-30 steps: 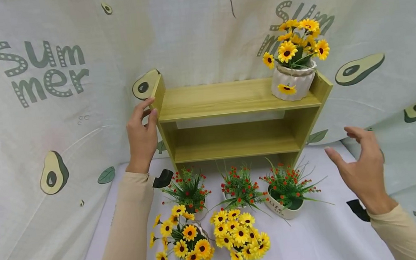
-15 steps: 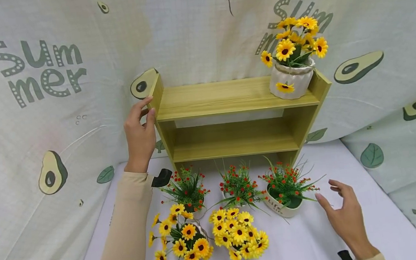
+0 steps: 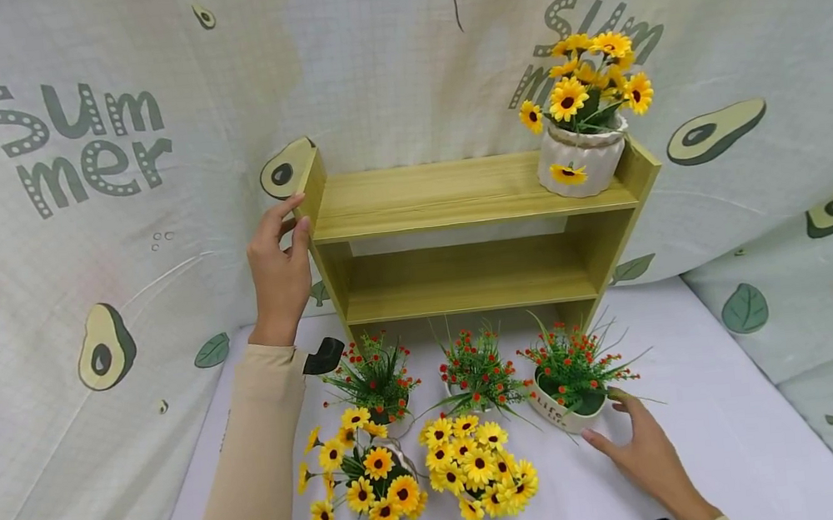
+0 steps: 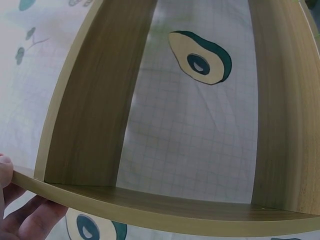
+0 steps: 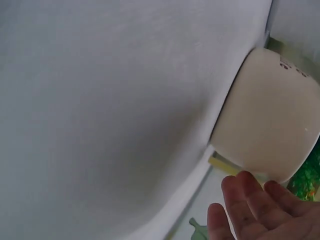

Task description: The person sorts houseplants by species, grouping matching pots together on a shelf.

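Observation:
My left hand (image 3: 279,273) pinches the edge of the left side panel of a light wooden shelf (image 3: 410,198); in the left wrist view its thumb and fingers (image 4: 42,220) lie on either side of the board. My right hand (image 3: 644,449) is at the right side of a cream oval flowerpot (image 3: 552,411) with lettering, planted with grass and small red flowers. Fingers are at the pot's far right rim, thumb apart at its front. In the right wrist view, loosely straight fingers (image 5: 250,200) reach along the pot's wall (image 5: 270,115).
Two more red-flowered pots (image 3: 380,389) (image 3: 479,375) stand left of it. Two yellow-flowered pots (image 3: 369,474) (image 3: 480,467) stand nearer me. On the shelf's top right sits a white pot (image 3: 578,159) of yellow sunflowers. A printed cloth (image 3: 382,62) hangs behind.
My right hand has come down and left from beside the shelf to the right-hand red-flowered pot. The left hand keeps its hold on the shelf.

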Motion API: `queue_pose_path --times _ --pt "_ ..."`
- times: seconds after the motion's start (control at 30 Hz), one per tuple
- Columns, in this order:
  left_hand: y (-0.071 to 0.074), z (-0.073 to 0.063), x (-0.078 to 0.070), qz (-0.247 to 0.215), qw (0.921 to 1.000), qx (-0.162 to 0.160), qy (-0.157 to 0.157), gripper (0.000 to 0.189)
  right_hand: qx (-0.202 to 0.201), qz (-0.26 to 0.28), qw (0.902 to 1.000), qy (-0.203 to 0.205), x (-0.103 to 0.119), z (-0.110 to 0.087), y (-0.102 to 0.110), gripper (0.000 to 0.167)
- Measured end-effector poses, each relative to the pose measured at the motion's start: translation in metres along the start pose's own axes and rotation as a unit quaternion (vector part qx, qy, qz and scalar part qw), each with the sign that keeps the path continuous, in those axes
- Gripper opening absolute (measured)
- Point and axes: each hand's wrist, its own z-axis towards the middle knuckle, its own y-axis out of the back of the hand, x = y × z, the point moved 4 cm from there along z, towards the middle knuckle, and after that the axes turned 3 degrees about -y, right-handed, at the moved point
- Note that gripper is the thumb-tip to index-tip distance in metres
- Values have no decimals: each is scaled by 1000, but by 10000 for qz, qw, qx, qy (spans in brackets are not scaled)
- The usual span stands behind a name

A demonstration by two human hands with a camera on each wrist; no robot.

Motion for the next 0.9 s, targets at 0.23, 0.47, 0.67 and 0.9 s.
queue_pose_path --times 0.23,0.47,0.67,0.9 --pt "0 0 0 44 10000 2 3 33 -58 79 9993 363 4 12 -8 101" --pt "0 -1 1 76 10000 10 47 33 299 322 9989 169 6 26 -16 107" --pt "-1 -1 2 121 9999 15 72 33 250 352 9991 28 8 28 -15 104" --pt "-1 -1 1 157 9999 12 46 34 -68 462 9989 20 17 18 -1 98"
